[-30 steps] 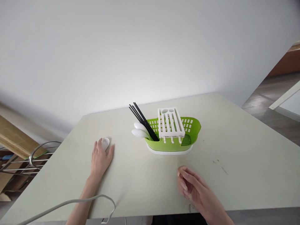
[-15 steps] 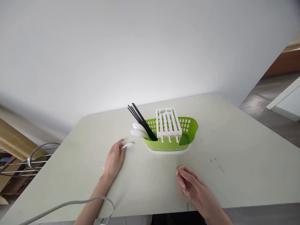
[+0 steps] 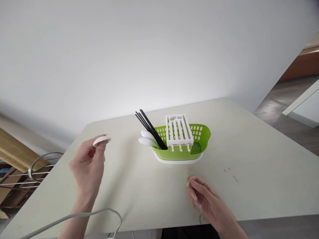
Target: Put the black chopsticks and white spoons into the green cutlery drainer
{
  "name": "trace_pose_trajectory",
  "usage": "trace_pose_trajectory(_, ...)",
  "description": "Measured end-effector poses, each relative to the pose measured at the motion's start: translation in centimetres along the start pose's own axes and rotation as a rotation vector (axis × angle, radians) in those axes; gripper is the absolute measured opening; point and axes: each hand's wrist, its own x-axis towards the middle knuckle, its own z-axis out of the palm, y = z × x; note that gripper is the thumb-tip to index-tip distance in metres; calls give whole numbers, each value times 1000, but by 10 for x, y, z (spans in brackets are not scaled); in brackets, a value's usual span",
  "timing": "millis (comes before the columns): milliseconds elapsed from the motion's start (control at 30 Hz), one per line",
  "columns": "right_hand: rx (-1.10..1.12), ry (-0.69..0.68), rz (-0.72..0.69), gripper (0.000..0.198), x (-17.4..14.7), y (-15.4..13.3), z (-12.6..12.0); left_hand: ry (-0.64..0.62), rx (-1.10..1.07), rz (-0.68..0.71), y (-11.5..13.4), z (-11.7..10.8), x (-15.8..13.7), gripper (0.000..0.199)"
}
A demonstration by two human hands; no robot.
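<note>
My left hand (image 3: 88, 162) is raised over the left part of the table, its thumb and fingers pinched on a white spoon (image 3: 101, 140). Most of the spoon's handle is hidden by the fingers. My right hand (image 3: 205, 200) rests at the table's front edge with its fingers curled in and nothing visible in them. Beyond it stands a green basket (image 3: 180, 155) on a white base. Several black chopsticks (image 3: 150, 127) and two white spoons (image 3: 147, 142) lean out of its left end. A white slotted rack (image 3: 179, 142) sits across the basket's middle, with small hooks in front.
A grey cable (image 3: 74, 215) crosses the near left over my forearm. The pale table (image 3: 254, 166) meets a white wall (image 3: 159, 59) behind. Left of the table are a metal wire rack (image 3: 32, 172) and a bamboo-coloured board (image 3: 20, 149).
My left hand has lifted the white spoon off the table and moved it left and up, away from the basket. My right hand and the basket stay in place.
</note>
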Motion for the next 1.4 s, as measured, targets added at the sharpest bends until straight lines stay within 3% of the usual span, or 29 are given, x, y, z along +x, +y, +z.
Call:
trace_pose_trajectory(133, 5, 7, 11, 42, 0, -1, 1, 157, -199, 112, 48, 2, 12, 16)
trace_pose_trajectory(233, 17, 10, 13, 39, -1, -1, 0, 185, -261, 276, 71, 8, 12, 10)
trace_pose_trajectory(367, 33, 2, 5, 38, 0, 1, -1, 103, -300, 292, 83, 21, 0, 6)
trace_pose_trajectory(533, 42, -13, -5, 37, 1, 1, -1, -252, -356, 134, 79, 39, -19, 11)
trace_pose_trajectory(667, 35, -18, -14, 38, 1, -1, -1, -433, -361, -9, 72, 48, -25, 14)
trace_pose_trajectory(900, 41, -21, -15, 36, 1, 0, -1, -692, -270, -12, 64, 47, -29, 18)
trace_pose_trajectory(1033, 44, -24, -14, 37, 2, 2, -3, -741, -180, 29, 59, 47, -31, 18)
trace_pose_trajectory(1233, 25, -16, -23, 37, 0, 1, -1, -800, -86, -1, 48, 48, -34, 34)
trace_pose_trajectory(1400, 22, -23, -22, 36, 1, 1, -2, -791, -9, 14, 45, 48, -34, 29)
